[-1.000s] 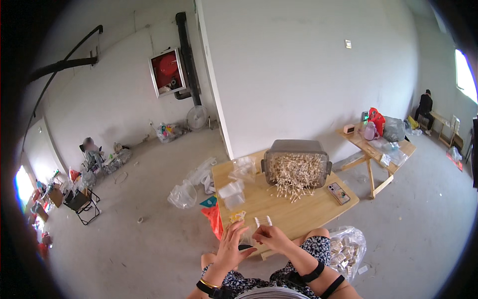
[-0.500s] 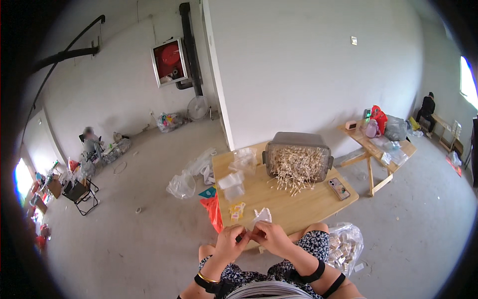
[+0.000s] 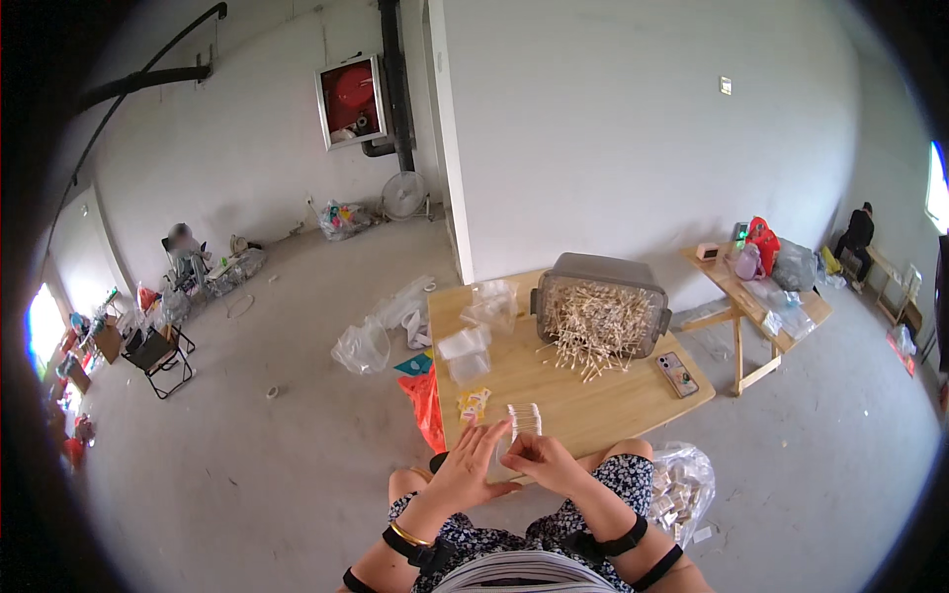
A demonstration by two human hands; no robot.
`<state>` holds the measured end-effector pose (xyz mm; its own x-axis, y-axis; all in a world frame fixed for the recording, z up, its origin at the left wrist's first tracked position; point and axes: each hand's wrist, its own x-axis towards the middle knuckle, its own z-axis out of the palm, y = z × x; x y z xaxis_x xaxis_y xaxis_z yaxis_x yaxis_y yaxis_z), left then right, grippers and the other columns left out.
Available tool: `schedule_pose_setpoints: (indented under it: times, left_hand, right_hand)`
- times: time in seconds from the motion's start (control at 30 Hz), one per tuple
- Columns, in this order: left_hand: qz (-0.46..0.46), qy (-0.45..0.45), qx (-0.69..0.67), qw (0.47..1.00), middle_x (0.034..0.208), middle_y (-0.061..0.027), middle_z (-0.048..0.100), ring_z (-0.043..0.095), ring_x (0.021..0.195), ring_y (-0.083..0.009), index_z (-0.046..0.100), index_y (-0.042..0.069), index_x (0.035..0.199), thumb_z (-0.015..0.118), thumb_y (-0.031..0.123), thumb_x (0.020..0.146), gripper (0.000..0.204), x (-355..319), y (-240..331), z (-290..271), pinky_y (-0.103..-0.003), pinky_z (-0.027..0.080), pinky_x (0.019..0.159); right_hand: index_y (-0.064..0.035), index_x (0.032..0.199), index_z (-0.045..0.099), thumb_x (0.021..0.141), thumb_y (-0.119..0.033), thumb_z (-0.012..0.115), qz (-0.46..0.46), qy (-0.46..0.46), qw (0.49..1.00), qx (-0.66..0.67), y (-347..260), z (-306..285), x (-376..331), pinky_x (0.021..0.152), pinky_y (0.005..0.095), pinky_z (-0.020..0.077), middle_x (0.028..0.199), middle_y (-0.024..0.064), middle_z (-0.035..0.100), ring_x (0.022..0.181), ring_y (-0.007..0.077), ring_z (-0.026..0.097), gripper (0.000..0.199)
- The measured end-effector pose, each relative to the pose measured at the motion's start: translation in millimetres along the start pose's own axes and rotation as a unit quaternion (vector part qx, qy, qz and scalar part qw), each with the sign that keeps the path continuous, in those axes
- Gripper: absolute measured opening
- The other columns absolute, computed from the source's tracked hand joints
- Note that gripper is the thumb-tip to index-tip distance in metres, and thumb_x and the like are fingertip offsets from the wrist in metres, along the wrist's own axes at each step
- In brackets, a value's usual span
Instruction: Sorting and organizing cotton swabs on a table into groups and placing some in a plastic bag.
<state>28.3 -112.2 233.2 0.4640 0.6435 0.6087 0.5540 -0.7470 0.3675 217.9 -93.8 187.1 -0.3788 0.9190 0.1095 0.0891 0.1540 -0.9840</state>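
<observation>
A small clear bag with a row of cotton swabs lies at the near edge of the wooden table. My right hand is closed, its fingertips pinching the bag's near end. Beside it, my left hand has its fingers stretched out and the thumb apart, and the fingertips reach close to the bag. Beyond them, a grey translucent bin lies tipped with its mouth toward me, and many loose cotton swabs spill from it.
Yellow-and-white packets and clear plastic bags lie on the table's left side. A phone rests at the right. A clear sack of small packs sits on the floor by my right knee. A side table stands beyond.
My left hand has gone from pinching beside the right to spread fingers. The swab row now shows flatter and straighter. The view has shifted slightly.
</observation>
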Motion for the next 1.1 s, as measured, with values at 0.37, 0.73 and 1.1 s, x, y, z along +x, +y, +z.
schedule_pose_setpoints:
  times: [0.37, 0.73, 1.1]
  left_hand:
    - [-0.099, -0.039, -0.024, 0.994, 0.091, -0.0045, 0.055, 0.054, 0.081, -0.0205, 0.058, 0.011, 0.126, 0.094, 0.035, 0.061, 0.078, -23, -10, -5, -0.035, 0.047, 0.079]
    - [-0.115, -0.031, -0.042, 0.992, 0.096, -0.0047, 0.06, 0.06, 0.088, -0.0219, 0.059, 0.01, 0.119, 0.091, 0.033, 0.065, 0.067, -44, -23, -5, -0.037, 0.046, 0.083]
    - [-0.192, -0.032, 0.037, 0.98, 0.114, -0.009, 0.062, 0.059, 0.11, -0.0313, 0.062, 0.012, 0.116, 0.088, 0.037, 0.068, 0.061, -84, -78, 5, -0.044, 0.043, 0.096]
  right_hand:
    - [-0.0028, 0.086, 0.063, 0.094, -0.017, 0.071, 0.044, -0.037, 0.996, 0.068, 13, 5, -5, 0.053, 0.0224, 0.0358, 0.069, -0.0067, 0.052, 0.061, 0.0028, 0.046, 0.018]
    - [-0.0006, 0.093, 0.064, 0.095, -0.017, 0.069, 0.05, -0.031, 0.993, 0.105, 23, 26, 4, 0.061, 0.0229, 0.0426, 0.078, -0.0034, 0.06, 0.068, 0.0046, 0.051, 0.017]
    - [0.0005, 0.096, 0.066, 0.101, -0.018, 0.058, 0.071, 0.044, 0.996, 0.023, 51, 21, 15, 0.059, 0.0236, 0.0439, 0.076, 0.0002, 0.061, 0.068, 0.0073, 0.056, 0.02]
